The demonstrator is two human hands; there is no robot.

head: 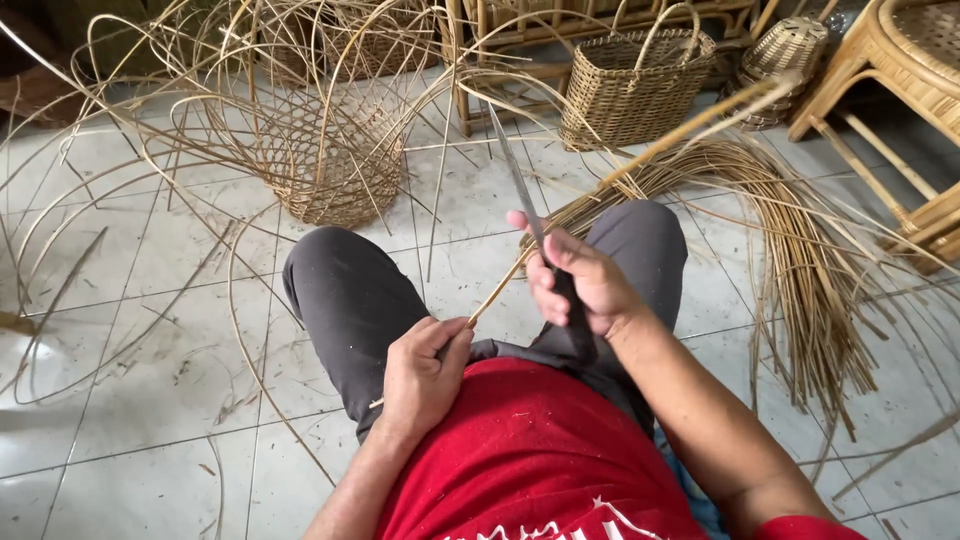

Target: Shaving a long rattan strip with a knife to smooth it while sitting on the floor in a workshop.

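Note:
My left hand [425,375] pinches the near end of a long rattan strip [650,150] that runs up and right past my knees. My right hand [575,280] grips the dark handle of a long knife [515,175], whose blade points up and away and lies against the strip just above my fingers. Both hands hover over my lap, between my grey-trousered knees [350,290]; I wear a red shirt.
A half-woven basket [325,160] with loose spokes stands on the tiled floor ahead left. A finished handled basket [635,85] sits at the back, a bundle of rattan strips [800,250] lies to the right, and rattan furniture [900,70] is at the far right.

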